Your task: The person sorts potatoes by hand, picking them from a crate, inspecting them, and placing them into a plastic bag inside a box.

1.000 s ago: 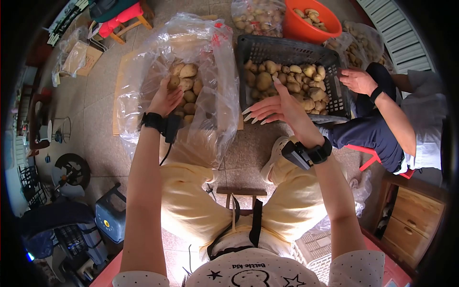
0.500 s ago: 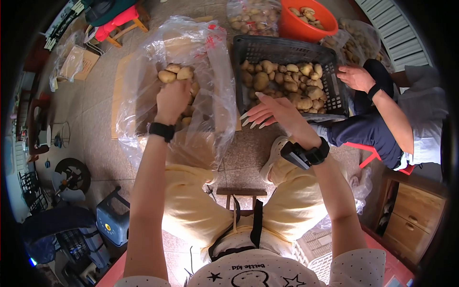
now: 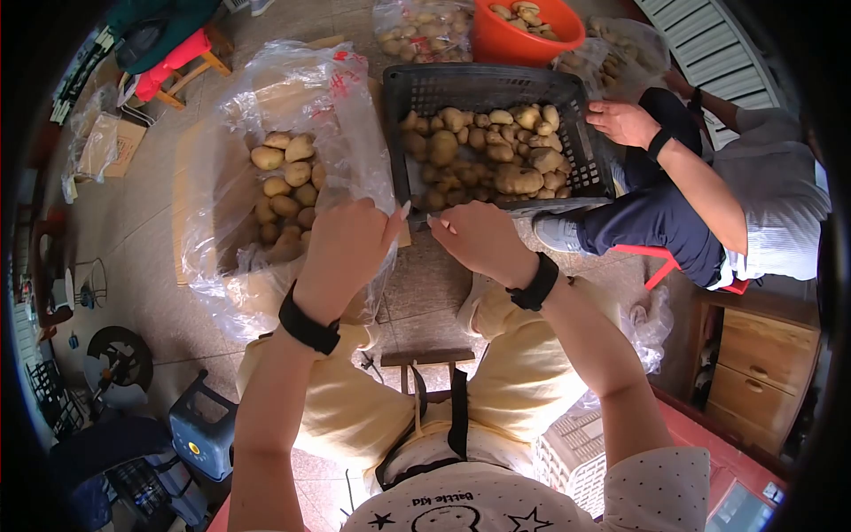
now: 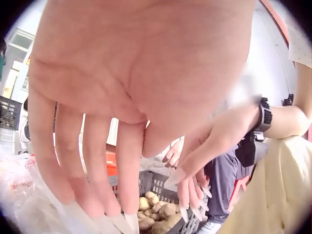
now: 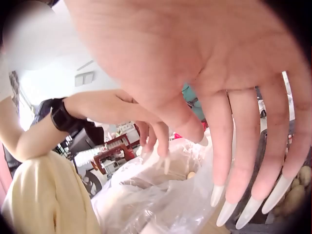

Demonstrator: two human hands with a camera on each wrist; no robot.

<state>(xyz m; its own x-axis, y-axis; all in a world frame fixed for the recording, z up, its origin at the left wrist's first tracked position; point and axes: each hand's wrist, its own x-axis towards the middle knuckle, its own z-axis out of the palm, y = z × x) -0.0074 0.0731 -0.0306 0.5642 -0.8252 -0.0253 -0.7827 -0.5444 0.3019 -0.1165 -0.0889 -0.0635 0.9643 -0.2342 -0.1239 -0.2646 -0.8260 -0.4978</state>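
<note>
Left hand (image 3: 346, 244) and right hand (image 3: 476, 239), both empty with fingers straight and relaxed, hover side by side above the floor. Clear bag (image 3: 355, 124) of potatoes (image 3: 285, 191) lies just beyond the left hand; black crate (image 3: 483, 89) of potatoes beyond the right.

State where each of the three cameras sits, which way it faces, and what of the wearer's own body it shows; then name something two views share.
Head: on the head, facing down at both hands, arms, lap, black crate.
Left wrist: under the left hand, facing along its open palm.
Right wrist: under the right hand, likewise.
Shared: clear plastic bag.
</note>
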